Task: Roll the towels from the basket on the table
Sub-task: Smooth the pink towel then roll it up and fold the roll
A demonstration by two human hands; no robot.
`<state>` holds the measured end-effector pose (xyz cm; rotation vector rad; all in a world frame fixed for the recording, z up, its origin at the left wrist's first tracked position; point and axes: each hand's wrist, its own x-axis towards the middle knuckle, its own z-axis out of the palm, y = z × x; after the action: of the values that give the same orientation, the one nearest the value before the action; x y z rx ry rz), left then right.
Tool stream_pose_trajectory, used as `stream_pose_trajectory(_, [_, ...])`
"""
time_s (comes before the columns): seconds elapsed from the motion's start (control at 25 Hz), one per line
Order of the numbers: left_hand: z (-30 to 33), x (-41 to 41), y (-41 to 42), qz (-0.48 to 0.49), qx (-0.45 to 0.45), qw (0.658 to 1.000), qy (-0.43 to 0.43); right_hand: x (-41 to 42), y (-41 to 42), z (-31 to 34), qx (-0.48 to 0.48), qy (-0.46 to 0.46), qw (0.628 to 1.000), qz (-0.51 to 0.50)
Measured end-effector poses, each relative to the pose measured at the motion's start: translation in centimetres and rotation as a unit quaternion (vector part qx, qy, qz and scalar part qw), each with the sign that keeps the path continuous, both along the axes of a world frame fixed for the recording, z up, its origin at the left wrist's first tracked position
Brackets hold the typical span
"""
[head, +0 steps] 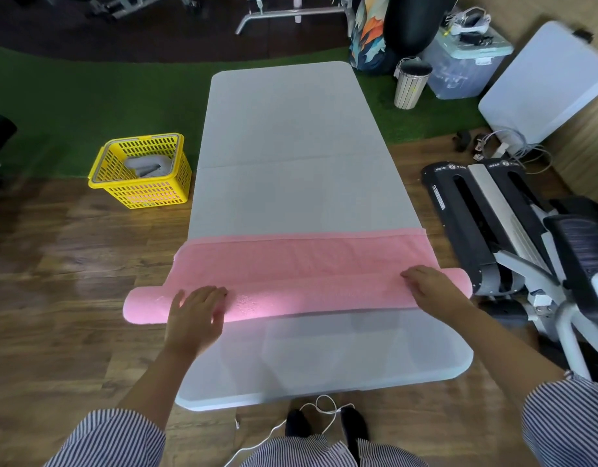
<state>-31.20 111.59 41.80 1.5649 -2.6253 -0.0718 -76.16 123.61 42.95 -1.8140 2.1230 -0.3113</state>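
Observation:
A pink towel [301,261] lies across the white table [290,136], its near part rolled into a long roll that overhangs both table sides. My left hand [196,315] presses flat on the left part of the roll with fingers spread. My right hand [432,288] rests on the right part of the roll, fingers extended over it. The far part of the towel lies flat and unrolled. On the floor to the left of the table stands a yellow basket [140,190], with a grey towel [145,165] inside it.
A black and grey exercise machine [513,224] stands close to the table's right side. A bin [410,84], a plastic storage box [466,62] and a folded white table [547,85] are at the far right. A white cable [311,416] trails on the floor by my feet.

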Motion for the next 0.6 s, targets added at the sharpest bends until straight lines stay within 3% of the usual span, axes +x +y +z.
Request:
stream_pose_trajectory(0.16, [-0.7, -0.5, 0.1, 0.001, 0.046, 0.999, -0.027, 0.4, 1.3, -0.4, 0.077, 0.004, 0.997, 0.018])
stream_pose_trajectory(0.36, [-0.2, -0.8, 0.3, -0.019, 0.037, 0.999, -0.034, -0.1, 0.7, 0.2, 0.110, 0.036, 0.993, 0.004])
stream_pose_trajectory(0.52, [0.7, -0.3, -0.5, -0.027, 0.114, 0.991, -0.066, -0.7, -0.3, 1.1, 0.204, 0.013, 0.979, 0.018])
stream_pose_trajectory(0.6, [0.9, -0.6, -0.8, -0.011, 0.088, 0.995, -0.043, -0.8, -1.0, 1.4, 0.183, 0.030, 0.982, 0.025])
